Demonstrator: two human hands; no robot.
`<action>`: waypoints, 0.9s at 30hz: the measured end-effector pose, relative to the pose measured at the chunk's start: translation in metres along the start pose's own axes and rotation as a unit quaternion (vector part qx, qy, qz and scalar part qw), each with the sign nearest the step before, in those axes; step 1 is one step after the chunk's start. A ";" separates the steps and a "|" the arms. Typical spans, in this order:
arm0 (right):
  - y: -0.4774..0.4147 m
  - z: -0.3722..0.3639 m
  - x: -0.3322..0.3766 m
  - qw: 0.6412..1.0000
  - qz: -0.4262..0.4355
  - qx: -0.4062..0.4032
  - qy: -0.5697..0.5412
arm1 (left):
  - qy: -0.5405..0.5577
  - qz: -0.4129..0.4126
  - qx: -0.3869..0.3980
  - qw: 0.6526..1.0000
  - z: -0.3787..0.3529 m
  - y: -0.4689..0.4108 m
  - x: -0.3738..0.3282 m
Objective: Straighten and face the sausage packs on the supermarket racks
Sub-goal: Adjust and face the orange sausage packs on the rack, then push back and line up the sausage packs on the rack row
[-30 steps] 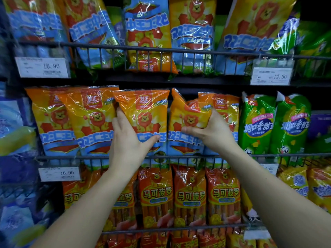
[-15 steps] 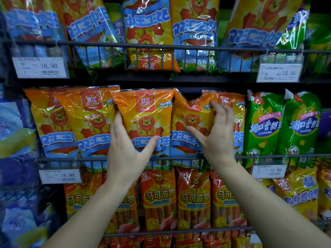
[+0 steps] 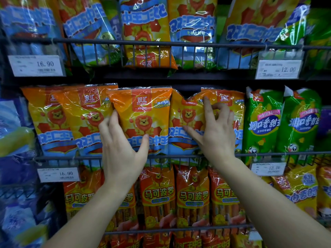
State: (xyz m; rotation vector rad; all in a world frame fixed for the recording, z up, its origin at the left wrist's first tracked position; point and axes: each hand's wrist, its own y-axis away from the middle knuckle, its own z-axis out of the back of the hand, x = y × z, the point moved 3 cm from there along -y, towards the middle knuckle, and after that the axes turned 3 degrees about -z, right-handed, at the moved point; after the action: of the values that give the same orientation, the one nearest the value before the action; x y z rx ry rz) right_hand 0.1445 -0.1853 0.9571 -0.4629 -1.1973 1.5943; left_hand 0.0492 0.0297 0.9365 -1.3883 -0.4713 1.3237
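Several orange lion sausage packs stand in a row on the middle wire rack (image 3: 179,155). My left hand (image 3: 121,149) grips the middle orange pack (image 3: 143,111), fingers round its left edge and thumb on its front; that pack stands upright and faces out. The pack to its right (image 3: 186,115) is creased and sunk at the top. My right hand (image 3: 215,135) lies over it with thumb and index finger spread. Its other fingers curl into the front of the rightmost orange pack (image 3: 227,99).
Green corn-sausage packs (image 3: 263,122) stand right of the orange row. Blue and yellow packs (image 3: 145,33) lean on the upper rack, red-orange packs (image 3: 157,194) fill the lower one. Price tags (image 3: 35,66) hang on the rails. Blue packs (image 3: 10,113) fill the far left.
My right hand went from clutching the creased pack to lying flat; now its outer fingers curl while the index points up. The left hand keeps its hold on the middle pack.
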 end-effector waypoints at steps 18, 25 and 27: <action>0.007 0.051 -0.077 0.997 0.008 -0.064 -0.047 | -0.066 -0.083 -0.002 0.994 -0.036 0.000 -0.060; 0.006 0.069 -0.119 0.996 -0.008 -0.069 -0.055 | -0.054 -0.085 0.039 0.994 -0.068 -0.002 -0.084; 0.006 0.074 -0.132 0.996 -0.015 -0.064 -0.062 | -0.039 -0.080 0.048 0.995 -0.076 -0.004 -0.089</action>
State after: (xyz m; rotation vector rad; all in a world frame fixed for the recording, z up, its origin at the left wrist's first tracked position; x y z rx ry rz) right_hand 0.1344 -0.3358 0.9486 -0.4314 -1.4008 1.5442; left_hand 0.0915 -0.0767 0.9615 -1.1982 -0.5529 1.2558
